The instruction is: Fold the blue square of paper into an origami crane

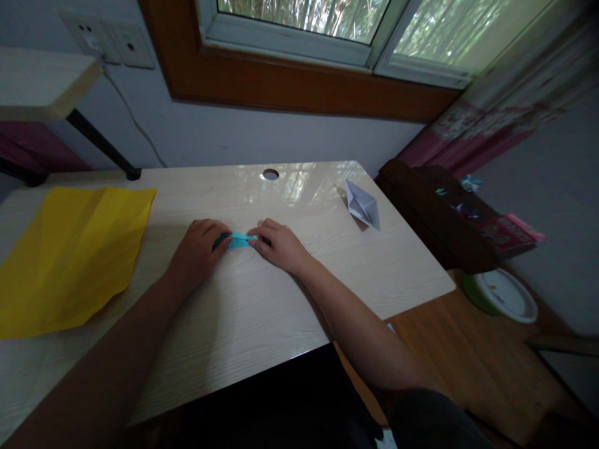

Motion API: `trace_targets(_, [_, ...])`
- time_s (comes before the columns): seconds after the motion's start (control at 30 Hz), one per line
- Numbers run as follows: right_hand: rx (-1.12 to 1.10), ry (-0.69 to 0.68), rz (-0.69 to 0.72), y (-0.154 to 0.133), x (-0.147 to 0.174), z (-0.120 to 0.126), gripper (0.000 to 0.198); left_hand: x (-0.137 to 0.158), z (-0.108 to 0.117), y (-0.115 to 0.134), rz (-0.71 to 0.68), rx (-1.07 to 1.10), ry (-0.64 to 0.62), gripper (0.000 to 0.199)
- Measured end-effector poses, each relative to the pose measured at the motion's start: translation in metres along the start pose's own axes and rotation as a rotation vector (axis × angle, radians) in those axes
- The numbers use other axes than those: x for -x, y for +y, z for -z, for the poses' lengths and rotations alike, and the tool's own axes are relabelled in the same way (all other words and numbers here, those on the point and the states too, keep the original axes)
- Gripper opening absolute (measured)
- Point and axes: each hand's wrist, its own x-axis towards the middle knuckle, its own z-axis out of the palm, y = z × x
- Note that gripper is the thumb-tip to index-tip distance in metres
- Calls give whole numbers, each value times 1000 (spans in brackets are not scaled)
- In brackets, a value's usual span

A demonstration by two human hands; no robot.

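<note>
A small folded piece of blue paper (239,240) lies between my two hands, near the middle of the pale wooden desk (281,299). My left hand (204,246) grips its left end, thumb in front and fingers curled behind. At the other end, my right hand (277,243) pinches the paper between thumb and fingers. Both ends are partly covered by my fingertips, so the full shape of the fold is hidden.
A white folded paper boat (362,204) sits at the desk's right rear. To the left lies a large creased yellow sheet (77,255). A raised shelf (47,84) on black legs stands at the back left. A round cable hole (271,174) pierces the rear edge.
</note>
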Motion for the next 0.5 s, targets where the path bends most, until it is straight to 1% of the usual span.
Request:
trace_targets(0.07, [26, 3, 12, 1, 2, -1, 27, 0, 2, 0, -3, -56, 35, 22])
trace_targets(0.13, [54, -4, 49, 2, 3, -3, 30, 1, 4, -1, 23, -118, 65, 23])
trace_targets(0.27, [71, -6, 202, -1, 6, -3, 36, 2, 4, -5, 120, -196, 81, 30])
trace_targets(0.33, [53, 4, 263, -3, 7, -3, 31, 3, 2, -8, 147, -173, 66, 32])
trace_targets(0.43, [12, -17, 324, -6, 7, -3, 22, 3, 0, -10, 151, -72, 40, 32])
trace_targets(0.5, [-30, -35, 360, -5, 6, -4, 24, 3, 0, -10, 159, 21, 54, 34])
